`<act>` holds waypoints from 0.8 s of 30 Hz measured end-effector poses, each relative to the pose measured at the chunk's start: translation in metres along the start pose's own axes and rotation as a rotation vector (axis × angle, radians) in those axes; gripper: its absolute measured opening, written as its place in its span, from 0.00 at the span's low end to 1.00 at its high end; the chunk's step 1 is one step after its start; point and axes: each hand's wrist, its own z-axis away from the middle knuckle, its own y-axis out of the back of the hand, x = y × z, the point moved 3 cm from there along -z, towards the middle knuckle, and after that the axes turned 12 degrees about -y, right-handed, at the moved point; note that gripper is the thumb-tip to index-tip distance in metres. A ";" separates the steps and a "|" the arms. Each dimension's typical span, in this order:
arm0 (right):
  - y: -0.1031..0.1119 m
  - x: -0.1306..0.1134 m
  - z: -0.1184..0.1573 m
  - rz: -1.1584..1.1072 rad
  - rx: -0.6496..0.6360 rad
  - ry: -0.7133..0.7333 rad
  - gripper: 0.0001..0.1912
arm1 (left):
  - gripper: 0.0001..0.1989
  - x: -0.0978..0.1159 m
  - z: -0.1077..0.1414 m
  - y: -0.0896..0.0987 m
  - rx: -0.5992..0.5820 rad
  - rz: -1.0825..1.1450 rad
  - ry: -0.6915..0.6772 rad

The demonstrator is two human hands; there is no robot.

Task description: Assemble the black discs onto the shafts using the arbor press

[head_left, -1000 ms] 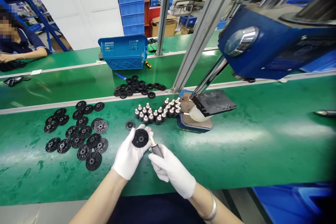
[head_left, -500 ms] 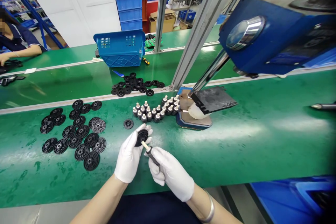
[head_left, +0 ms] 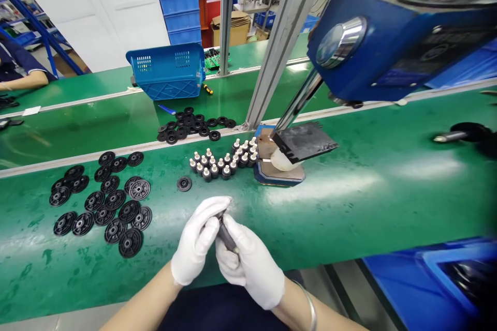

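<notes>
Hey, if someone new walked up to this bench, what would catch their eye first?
Probably the bulky blue machine head, looming over the green bench at upper right. Next, at lower centre, the white-gloved left hand close beside the right hand, which grips a dark part. Then the black discs scattered across the bench's left side.

Green bench (head_left: 330, 232): black discs (head_left: 130, 243), white-tipped parts (head_left: 221, 164).

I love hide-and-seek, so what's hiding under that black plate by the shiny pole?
A white rounded piece pokes out below the black plate, over the machine's base. The plate covers the rest.
</notes>
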 end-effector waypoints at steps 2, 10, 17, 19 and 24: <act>-0.001 -0.005 0.002 0.082 0.036 0.052 0.29 | 0.20 0.005 -0.002 0.001 -0.084 -0.065 -0.052; 0.001 -0.027 0.006 0.499 -0.114 0.138 0.20 | 0.33 0.016 -0.015 0.018 -0.157 -0.211 -0.072; 0.005 -0.027 0.005 0.697 0.060 0.251 0.16 | 0.33 0.001 0.011 0.008 -0.046 -0.159 0.001; 0.004 -0.029 0.005 0.734 0.105 0.289 0.16 | 0.30 0.001 0.011 0.006 -0.092 -0.208 -0.059; 0.007 -0.036 -0.001 0.817 0.046 0.275 0.17 | 0.33 0.019 -0.003 0.001 -0.297 -0.323 -0.247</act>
